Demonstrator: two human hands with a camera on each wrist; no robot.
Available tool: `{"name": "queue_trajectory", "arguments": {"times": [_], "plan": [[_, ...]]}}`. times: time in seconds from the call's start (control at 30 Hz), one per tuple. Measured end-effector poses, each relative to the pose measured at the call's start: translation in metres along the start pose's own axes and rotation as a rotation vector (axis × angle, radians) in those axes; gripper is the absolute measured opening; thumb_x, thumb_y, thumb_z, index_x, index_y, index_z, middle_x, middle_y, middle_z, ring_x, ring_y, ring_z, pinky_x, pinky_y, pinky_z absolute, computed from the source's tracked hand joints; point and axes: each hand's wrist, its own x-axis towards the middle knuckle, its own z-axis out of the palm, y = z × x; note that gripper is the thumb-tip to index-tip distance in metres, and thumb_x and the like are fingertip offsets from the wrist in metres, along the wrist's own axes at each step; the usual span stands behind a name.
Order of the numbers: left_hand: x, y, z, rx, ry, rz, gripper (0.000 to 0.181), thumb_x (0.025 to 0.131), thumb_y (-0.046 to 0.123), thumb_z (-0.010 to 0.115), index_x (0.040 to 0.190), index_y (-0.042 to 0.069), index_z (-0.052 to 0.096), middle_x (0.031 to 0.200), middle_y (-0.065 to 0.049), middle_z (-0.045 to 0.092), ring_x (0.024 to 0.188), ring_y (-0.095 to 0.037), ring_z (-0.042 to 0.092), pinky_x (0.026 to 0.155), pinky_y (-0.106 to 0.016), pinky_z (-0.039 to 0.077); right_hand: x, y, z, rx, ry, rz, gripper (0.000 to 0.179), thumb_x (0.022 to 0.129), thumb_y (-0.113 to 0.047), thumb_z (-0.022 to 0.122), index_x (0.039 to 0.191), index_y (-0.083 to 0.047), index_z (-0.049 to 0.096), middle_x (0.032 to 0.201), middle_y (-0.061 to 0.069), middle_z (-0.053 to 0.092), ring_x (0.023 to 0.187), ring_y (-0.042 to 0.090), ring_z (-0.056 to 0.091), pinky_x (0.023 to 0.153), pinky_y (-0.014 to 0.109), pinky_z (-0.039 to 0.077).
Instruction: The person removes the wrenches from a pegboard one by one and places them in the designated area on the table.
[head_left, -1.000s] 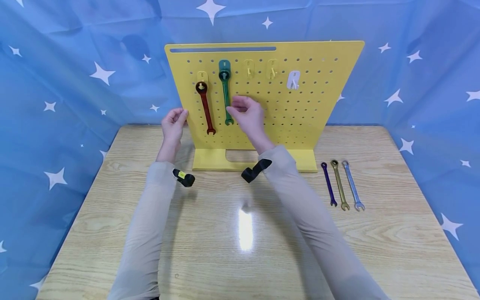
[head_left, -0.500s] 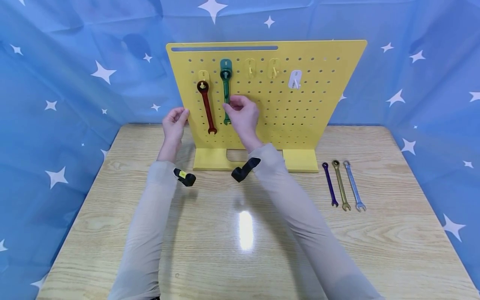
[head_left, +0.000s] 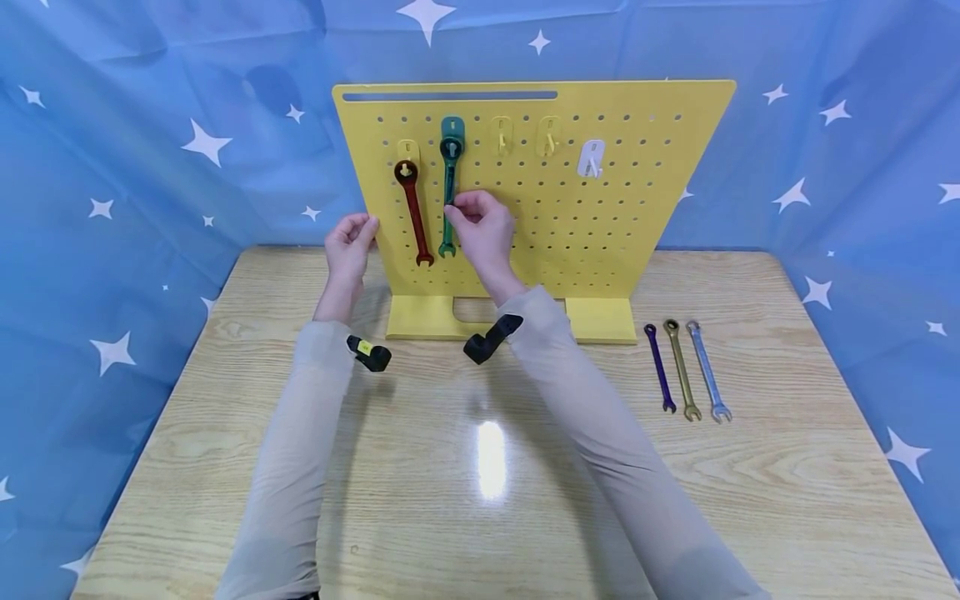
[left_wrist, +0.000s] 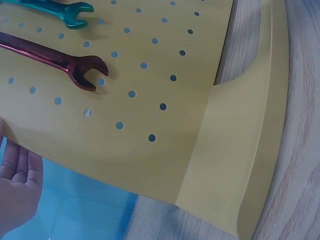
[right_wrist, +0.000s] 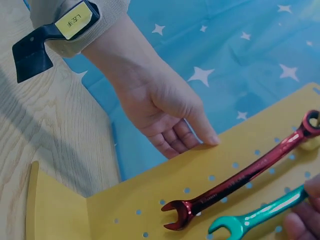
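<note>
A yellow pegboard [head_left: 637, 100] stands on the table, its left edge pinched by my left hand [head_left: 347, 258], thumb in front and fingers behind. From a teal hook [head_left: 453, 127] hangs a green combination wrench [head_left: 449, 177], ring end up. My right hand [head_left: 487, 237] pinches its shank between thumb and fingers; in the right wrist view this grip [right_wrist: 305, 215] shows at the right edge. Left of it, a red combination wrench [head_left: 415, 212] hangs from a yellow hook [head_left: 407, 150], its open end [left_wrist: 86, 70] pointing down.
Two yellow hooks [head_left: 502, 136] and a white hook [head_left: 591, 158] sit farther right on the board. A purple wrench [head_left: 660, 367], a gold wrench [head_left: 682, 371] and a silver-blue wrench [head_left: 708, 371] lie on the wooden table [head_left: 585, 517] at right. A blue star-printed cloth [head_left: 825, 167] hangs behind.
My right hand has moved slightly left and taken hold of the green wrench, whose lower end has swung left. My left hand stays at the board's edge.
</note>
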Motion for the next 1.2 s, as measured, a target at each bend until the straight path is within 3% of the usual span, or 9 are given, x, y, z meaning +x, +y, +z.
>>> {"name": "queue_trajectory", "arguments": {"times": [0.33, 0.63, 1.2], "plan": [[0.002, -0.001, 0.0, -0.037, -0.002, 0.018, 0.008, 0.087, 0.003, 0.066, 0.081, 0.009, 0.065, 0.075, 0.001, 0.061, 0.071, -0.01, 0.055, 0.069, -0.019, 0.05, -0.001, 0.001, -0.001, 0.078, -0.056, 0.048, 0.016, 0.087, -0.01, 0.068, 0.097, 0.002, 0.067, 0.09, 0.011, 0.066, 0.074, 0.011, 0.054, 0.064, 0.017, 0.046], [0.001, -0.001, 0.0, -0.039, -0.005, 0.031, 0.014, 0.087, 0.003, 0.066, 0.077, 0.013, 0.065, 0.074, 0.002, 0.061, 0.071, -0.009, 0.055, 0.068, -0.018, 0.051, -0.006, -0.002, -0.005, 0.094, -0.084, 0.047, 0.016, 0.089, -0.01, 0.066, 0.098, 0.002, 0.067, 0.089, 0.009, 0.065, 0.075, 0.011, 0.053, 0.067, 0.019, 0.045], [0.0, 0.0, 0.0, -0.036, -0.002, 0.021, 0.009, 0.087, 0.004, 0.066, 0.08, 0.009, 0.065, 0.074, 0.002, 0.06, 0.07, -0.009, 0.054, 0.067, -0.018, 0.05, -0.013, -0.005, -0.011, 0.105, -0.101, 0.018, 0.012, 0.087, -0.004, 0.066, 0.096, 0.004, 0.067, 0.089, 0.012, 0.066, 0.073, 0.011, 0.052, 0.067, 0.019, 0.045]]}}
